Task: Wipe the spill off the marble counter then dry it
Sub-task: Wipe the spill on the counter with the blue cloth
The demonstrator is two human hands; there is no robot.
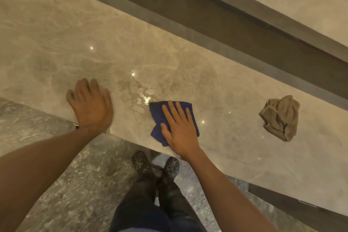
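Shoes (156, 165) stand on the speckled floor (56, 165) at the near edge of the marble surface (75, 47). On the surface, the right hand (179, 130) lies flat with fingers spread, pressing down on a blue cloth (160, 115). The left hand (90, 103) lies flat on the bare stone too, fingers a little apart, holding nothing. Between the two hands, just past the blue cloth and touching its far corner, sits the spill (141, 92), a shiny patch of wet spots. A crumpled tan cloth (280, 117) lies well apart to the right.
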